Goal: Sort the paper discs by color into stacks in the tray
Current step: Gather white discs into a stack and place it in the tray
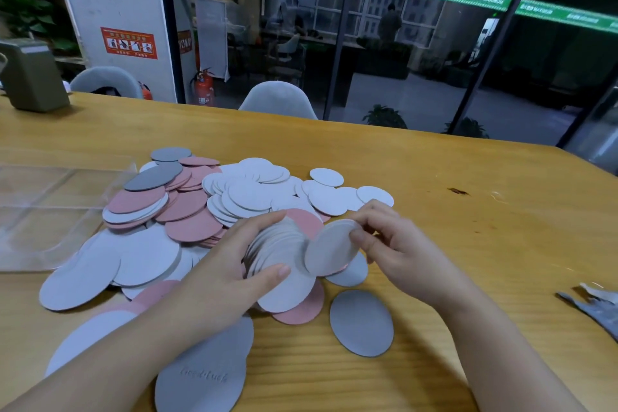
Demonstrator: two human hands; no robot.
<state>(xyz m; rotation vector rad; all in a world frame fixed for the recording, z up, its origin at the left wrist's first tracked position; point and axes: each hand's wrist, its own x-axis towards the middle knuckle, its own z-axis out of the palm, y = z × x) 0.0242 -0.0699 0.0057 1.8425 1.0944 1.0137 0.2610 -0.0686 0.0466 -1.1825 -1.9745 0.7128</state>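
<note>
A heap of white, pink and grey paper discs (214,204) is spread over the wooden table (468,211). My left hand (234,264) grips a fanned stack of white discs (277,251) between thumb and fingers, above the heap's near side. My right hand (388,241) pinches a single white disc (331,247) by its right edge, held tilted just right of that stack. A clear plastic tray (43,211) lies at the left, touching the heap; I see no discs in it. A grey disc (361,323) lies alone near my right wrist.
A large grey disc with embossed writing (207,375) lies under my left forearm. Grey scraps (598,308) lie at the right edge. A grey-green box (33,77) stands at the far left corner. Chairs (277,97) stand behind the table.
</note>
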